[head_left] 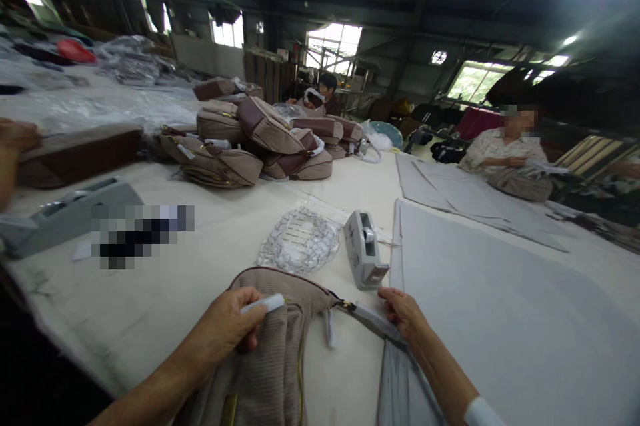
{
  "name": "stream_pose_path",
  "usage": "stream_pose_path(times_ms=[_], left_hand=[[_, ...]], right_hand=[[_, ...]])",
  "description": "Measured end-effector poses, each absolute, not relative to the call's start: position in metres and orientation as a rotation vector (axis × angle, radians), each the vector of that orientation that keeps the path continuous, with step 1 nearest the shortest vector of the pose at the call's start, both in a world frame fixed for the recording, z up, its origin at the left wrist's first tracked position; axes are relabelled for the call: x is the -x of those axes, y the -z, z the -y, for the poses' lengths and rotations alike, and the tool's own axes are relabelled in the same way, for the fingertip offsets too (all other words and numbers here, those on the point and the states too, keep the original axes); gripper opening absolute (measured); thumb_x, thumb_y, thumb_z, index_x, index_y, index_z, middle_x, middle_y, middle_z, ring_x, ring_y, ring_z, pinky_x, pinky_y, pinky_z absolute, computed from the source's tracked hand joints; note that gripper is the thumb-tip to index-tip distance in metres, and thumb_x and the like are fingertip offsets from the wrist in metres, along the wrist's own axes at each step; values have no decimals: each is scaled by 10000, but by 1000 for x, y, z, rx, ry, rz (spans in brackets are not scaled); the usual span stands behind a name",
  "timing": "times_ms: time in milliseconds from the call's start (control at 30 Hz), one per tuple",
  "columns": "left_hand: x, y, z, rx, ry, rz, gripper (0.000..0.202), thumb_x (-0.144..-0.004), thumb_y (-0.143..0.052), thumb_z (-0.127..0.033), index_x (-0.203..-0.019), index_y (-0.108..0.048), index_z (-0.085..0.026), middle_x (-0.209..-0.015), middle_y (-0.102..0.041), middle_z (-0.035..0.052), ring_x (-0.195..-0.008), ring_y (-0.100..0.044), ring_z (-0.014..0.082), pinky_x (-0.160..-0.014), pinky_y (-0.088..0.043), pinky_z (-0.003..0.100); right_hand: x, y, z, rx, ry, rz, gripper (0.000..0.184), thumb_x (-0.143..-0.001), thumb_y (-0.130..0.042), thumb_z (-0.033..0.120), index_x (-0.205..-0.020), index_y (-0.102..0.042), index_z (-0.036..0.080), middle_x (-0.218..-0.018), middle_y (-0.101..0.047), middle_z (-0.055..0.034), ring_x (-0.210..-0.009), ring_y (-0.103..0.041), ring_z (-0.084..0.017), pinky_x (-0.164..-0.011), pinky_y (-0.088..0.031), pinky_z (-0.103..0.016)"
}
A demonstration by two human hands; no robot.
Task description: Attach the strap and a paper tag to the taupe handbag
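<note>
A taupe ribbed bag (270, 353) with dark piping and gold zippers lies in front of me. My left hand (234, 319) is closed over its upper part, pinching a white-wrapped zipper pull (270, 305). Another white-wrapped pull (331, 329) hangs at the bag's corner. From that corner a strap (373, 318), partly covered in white wrapping, runs right beneath my right hand (403, 315). The right fingers are drawn together by the strap, just below a grey tape dispenser (364, 253); what they pinch, if anything, is too small to make out.
Behind the bag lies a clear plastic bag (300, 239) with chain-like contents. Taupe bags (215, 153) are piled farther back. A second tape dispenser (75, 213) stands left, near another person's hand (17, 136). Grey sheets (500, 306) cover the right side; co-workers sit beyond.
</note>
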State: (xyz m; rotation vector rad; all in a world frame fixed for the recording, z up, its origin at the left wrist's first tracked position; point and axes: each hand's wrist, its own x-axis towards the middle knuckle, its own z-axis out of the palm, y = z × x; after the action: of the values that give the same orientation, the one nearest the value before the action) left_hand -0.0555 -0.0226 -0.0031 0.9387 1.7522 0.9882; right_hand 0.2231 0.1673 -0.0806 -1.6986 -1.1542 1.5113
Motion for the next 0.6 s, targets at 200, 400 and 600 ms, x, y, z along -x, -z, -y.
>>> stream_pose_path(times_ms=[200,400,600], left_hand=[[41,-3,35,-1462,-902,-2077,127,-779,-447,-217,-694,-533,-179,-617,-582,-13,-580,-562,144,-565,-388,243],[27,17,39,-1893,-915,-2313,135,-802,-429,-123,-730,-529,-179,-657,-600,6,-576,-594,156,-546,-408,262],[24,28,41,-2226,-971,-2445,157,-797,-427,-74,-724,-511,-184,-601,-568,-6,-498,-583,151,-468,-406,267]], right_hand=[[-184,-9,-148,1382,-1853,1543,317,-660,-700,415,-722,-517,163,-689,-584,22,-507,-391,-39,-460,-292,-154],[-92,-52,-117,1254,-2297,1984,243,-630,-676,318,-548,-531,141,-497,-577,-10,-374,-351,-40,-367,-212,-171],[-56,-56,-113,1390,-2273,2313,206,-694,-602,205,-508,-554,129,-443,-556,8,-308,-341,-37,-308,-191,-163]])
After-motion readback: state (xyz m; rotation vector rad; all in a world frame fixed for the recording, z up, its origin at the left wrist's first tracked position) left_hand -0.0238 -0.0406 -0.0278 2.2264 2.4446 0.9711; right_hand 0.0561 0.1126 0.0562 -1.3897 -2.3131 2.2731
